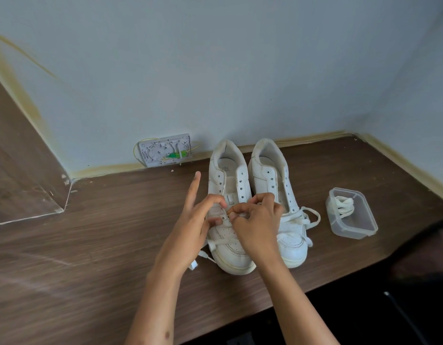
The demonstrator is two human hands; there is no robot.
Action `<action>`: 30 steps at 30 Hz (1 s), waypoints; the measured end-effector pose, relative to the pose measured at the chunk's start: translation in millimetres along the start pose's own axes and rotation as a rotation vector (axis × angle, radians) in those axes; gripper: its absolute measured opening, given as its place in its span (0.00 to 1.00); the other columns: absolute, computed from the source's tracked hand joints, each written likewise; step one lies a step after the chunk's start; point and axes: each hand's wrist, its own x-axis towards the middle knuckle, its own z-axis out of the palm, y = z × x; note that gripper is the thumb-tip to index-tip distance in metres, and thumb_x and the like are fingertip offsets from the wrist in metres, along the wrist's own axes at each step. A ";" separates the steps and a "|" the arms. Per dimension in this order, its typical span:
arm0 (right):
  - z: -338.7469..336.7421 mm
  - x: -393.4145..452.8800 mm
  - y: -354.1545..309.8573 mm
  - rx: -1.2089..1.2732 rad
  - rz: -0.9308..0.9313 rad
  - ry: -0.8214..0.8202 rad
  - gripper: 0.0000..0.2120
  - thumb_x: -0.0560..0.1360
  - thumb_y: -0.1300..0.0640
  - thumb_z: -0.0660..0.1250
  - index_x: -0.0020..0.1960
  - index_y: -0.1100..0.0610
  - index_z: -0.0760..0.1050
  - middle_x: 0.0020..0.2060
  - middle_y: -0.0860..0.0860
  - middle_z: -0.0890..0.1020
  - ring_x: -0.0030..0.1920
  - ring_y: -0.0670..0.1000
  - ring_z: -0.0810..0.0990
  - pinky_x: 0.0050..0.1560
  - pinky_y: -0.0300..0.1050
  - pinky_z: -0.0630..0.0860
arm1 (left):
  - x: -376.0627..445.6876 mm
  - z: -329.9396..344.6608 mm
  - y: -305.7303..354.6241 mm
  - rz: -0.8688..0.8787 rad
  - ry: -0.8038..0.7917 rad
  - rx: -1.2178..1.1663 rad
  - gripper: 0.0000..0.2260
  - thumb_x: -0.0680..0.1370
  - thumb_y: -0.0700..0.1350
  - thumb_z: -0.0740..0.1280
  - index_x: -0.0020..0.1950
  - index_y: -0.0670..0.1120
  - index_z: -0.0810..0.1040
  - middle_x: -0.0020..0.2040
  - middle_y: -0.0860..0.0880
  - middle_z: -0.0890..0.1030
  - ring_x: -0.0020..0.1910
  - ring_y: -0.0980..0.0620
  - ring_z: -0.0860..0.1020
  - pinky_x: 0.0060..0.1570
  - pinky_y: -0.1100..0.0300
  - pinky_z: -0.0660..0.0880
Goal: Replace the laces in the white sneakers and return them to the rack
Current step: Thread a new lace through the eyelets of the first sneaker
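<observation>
Sneakers stand paired at desk centre, heels toward twelve o'clock. Both hands work the left shoe's lower eyelets: left hand pinches the lace, forefinger straight; right hand fingers curl round it. Lacing is barely begun; next, likely threading upward. Spare lace in tub at three o'clock.

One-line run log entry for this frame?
stage: lacing left sneaker | left hand: pinches lace | right hand: pinches lace | spare laces in container
</observation>
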 end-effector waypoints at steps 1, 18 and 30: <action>-1.4 1.3 -0.6 0.014 0.018 -0.019 0.06 0.76 0.54 0.69 0.50 0.52 0.84 0.54 0.44 0.64 0.57 0.47 0.57 0.66 0.39 0.59 | 0.1 0.8 0.6 0.000 0.014 0.007 0.25 0.75 0.25 0.64 0.49 0.59 0.73 0.80 0.49 0.44 0.70 0.78 0.50 0.55 0.75 0.70; -7.2 -18.2 13.6 -0.037 -0.212 0.075 0.14 0.76 0.59 0.70 0.59 0.47 0.80 0.56 0.44 0.66 0.56 0.44 0.58 0.60 0.39 0.64 | -2.4 2.3 -8.0 0.019 0.106 0.068 0.11 0.77 0.42 0.69 0.53 0.56 0.73 0.78 0.56 0.57 0.73 0.68 0.59 0.64 0.74 0.65; 4.3 -70.8 37.7 -0.260 -0.549 0.245 0.18 0.78 0.52 0.59 0.60 0.60 0.80 0.57 0.52 0.82 0.60 0.51 0.79 0.60 0.47 0.77 | 0.1 11.1 -10.4 0.066 0.192 0.168 0.03 0.78 0.44 0.63 0.48 0.47 0.76 0.71 0.56 0.69 0.56 0.64 0.76 0.52 0.71 0.74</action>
